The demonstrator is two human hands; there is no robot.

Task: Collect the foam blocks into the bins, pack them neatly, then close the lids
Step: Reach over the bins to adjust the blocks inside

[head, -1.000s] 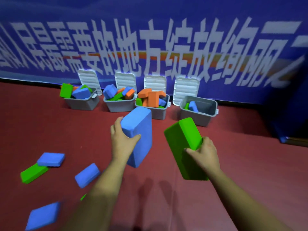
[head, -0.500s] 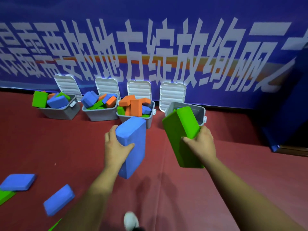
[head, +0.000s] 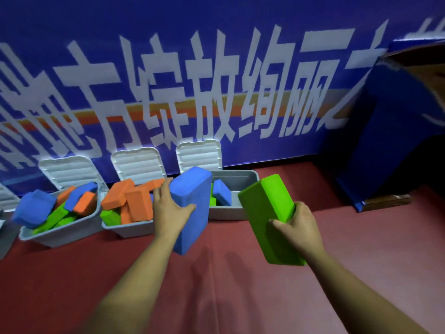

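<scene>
Left hand (head: 169,214): grips the blue foam block (head: 192,206), thumb across its front face, fingers curled round its left edge.
Blue foam block: held nearly upright off the floor; its top overlaps the left end of the rightmost bin (head: 237,174).
Right hand (head: 297,226): grips the green foam block (head: 267,220) low on its right side, thumb on the broad face.
Green foam block: tilted, top leaning left, just right of the rightmost bin and off the floor.
Rightmost bin: grey, lid (head: 199,154) standing open; a blue block (head: 221,191) and a bit of green inside.
Middle bin (head: 134,229): lid open, heaped mostly with orange blocks (head: 134,201).
Left bin (head: 60,238): lid open, mixed blue, orange and green blocks piled loosely.
Floor: red carpet (head: 361,249).
Behind the bins: blue banner (head: 216,80) with white characters.
</scene>
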